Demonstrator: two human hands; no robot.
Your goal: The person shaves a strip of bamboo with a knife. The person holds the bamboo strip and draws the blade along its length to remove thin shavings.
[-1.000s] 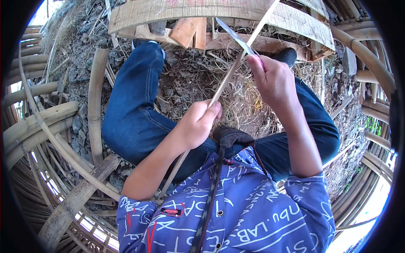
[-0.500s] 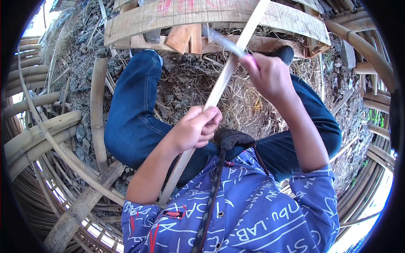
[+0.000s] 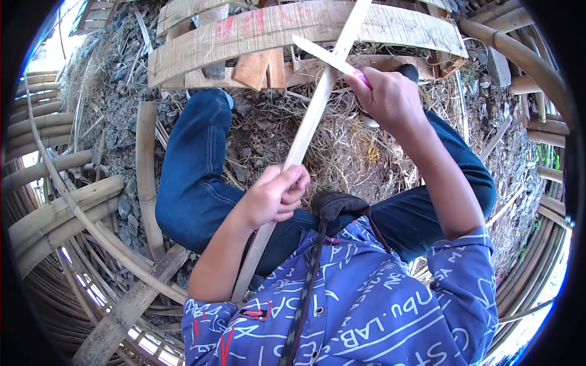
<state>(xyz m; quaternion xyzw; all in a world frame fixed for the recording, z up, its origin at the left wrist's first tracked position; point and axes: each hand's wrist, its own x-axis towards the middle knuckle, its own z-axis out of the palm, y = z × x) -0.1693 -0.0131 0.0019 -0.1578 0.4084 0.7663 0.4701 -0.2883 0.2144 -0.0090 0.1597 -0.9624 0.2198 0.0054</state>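
Observation:
A long pale wooden strip (image 3: 312,116), likely split bamboo, slants from my left side up past the low plank bench ahead. My left hand (image 3: 276,195) is wrapped round its lower half, near my lap. My right hand (image 3: 389,100) grips a knife (image 3: 326,56) by its pink handle. The blade points left and lies across the upper part of the strip, its tip beyond the strip's left edge. Most of the handle is hidden inside my fist.
In front stands a low bench of curved-looking planks (image 3: 262,33) with red marks, with wood blocks (image 3: 259,68) under it. Bamboo poles (image 3: 146,177) lie at left, and more bamboo (image 3: 513,58) stands at right. Dry shavings (image 3: 360,152) litter the ground between my legs.
The blurred knife now shows sharply, a little higher and farther left across the strip. My left hand and the strip have shifted slightly left and down.

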